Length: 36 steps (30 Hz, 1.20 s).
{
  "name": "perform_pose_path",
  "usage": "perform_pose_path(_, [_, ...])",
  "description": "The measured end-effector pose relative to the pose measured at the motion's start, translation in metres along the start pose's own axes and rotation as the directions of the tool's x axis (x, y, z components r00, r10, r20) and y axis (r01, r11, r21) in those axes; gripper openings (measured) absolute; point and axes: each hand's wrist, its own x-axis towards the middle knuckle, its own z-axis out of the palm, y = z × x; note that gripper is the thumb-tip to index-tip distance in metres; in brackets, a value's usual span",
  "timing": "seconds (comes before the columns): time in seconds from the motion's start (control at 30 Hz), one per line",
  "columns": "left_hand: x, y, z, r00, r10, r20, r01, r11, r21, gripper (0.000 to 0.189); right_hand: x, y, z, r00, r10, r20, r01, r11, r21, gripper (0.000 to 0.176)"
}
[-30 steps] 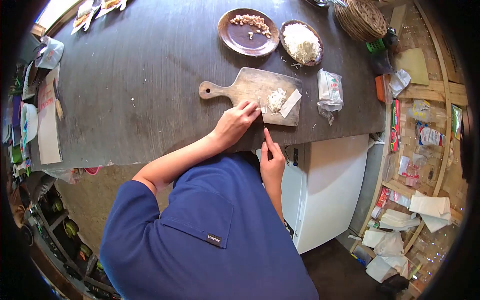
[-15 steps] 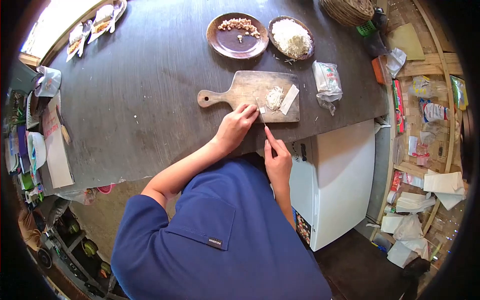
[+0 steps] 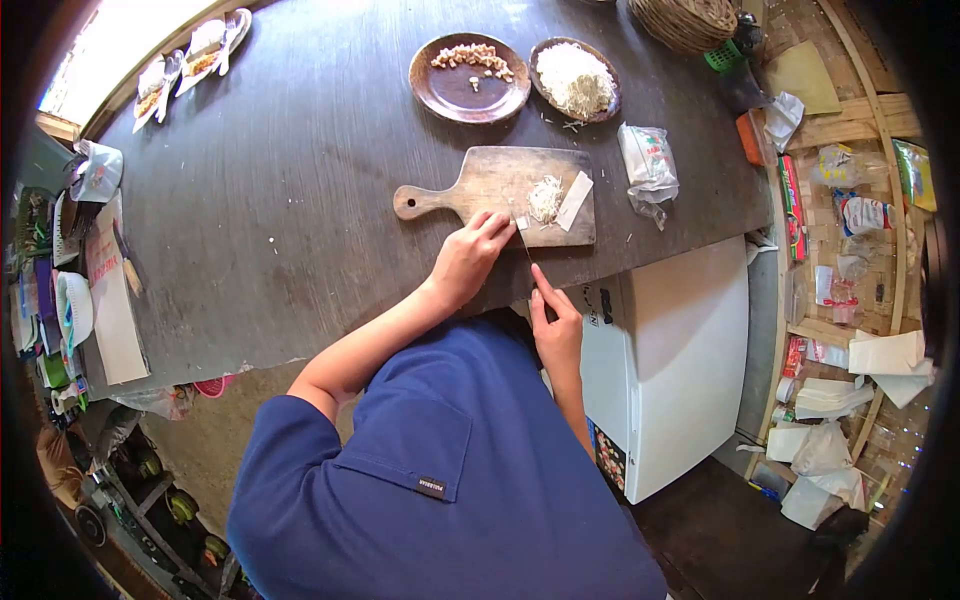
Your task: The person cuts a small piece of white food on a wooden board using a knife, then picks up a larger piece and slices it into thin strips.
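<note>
A wooden cutting board [image 3: 490, 180] with a handle lies on the dark table. My left hand [image 3: 472, 255] is at its near edge, fingertips closed on a small pale piece [image 3: 521, 223]. My right hand [image 3: 557, 325] grips a thin knife [image 3: 527, 243], index finger stretched along it. The blade meets the board close beside my left fingertips; much of the handle is hidden in my palm. Right of the blade sits a small heap of thin white shreds [image 3: 546, 199], with a flat pale slice [image 3: 574, 201] beside it.
Beyond the board stand a brown plate of small tan pieces [image 3: 473, 54] and a brown dish heaped with white shreds [image 3: 575, 80]. A plastic-wrapped packet [image 3: 648, 160] lies to the right. A white appliance [image 3: 690, 350] stands below the table edge.
My right hand and the knife have drawn back slightly toward me. My left hand stays at the same spot on the board. The whole view has shifted a little.
</note>
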Motion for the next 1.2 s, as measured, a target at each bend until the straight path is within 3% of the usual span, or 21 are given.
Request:
perform_pose_path(0.17, [-0.001, 0.0, -0.001, 0.999, -0.039, 0.026, 0.04, 0.999, -0.035, 0.036, 0.011, -0.014, 0.001, 0.998, 0.06, 0.017, -0.059, 0.998, -0.031, 0.041])
perform_pose_path(0.37, [0.003, -0.012, -0.002, 0.999, 0.043, -0.003, -0.043, 0.996, -0.075, 0.036, -0.001, -0.003, 0.002, 0.999, 0.047, 0.0, -0.047, 0.999, -0.002, 0.041])
perform_pose_path(0.57, [0.004, -0.014, -0.007, 0.991, 0.104, 0.083, -0.109, 0.993, 0.048, 0.033, 0.004, -0.007, 0.004, 1.0, -0.005, -0.014, 0.004, 0.999, -0.049, 0.041])
perform_pose_path(1.2, [0.005, -0.012, -0.005, 0.997, 0.073, -0.005, -0.074, 0.997, -0.039, 0.026, 0.006, -0.011, 0.01, 0.999, 0.043, -0.014, -0.043, 0.999, -0.019, 0.041])
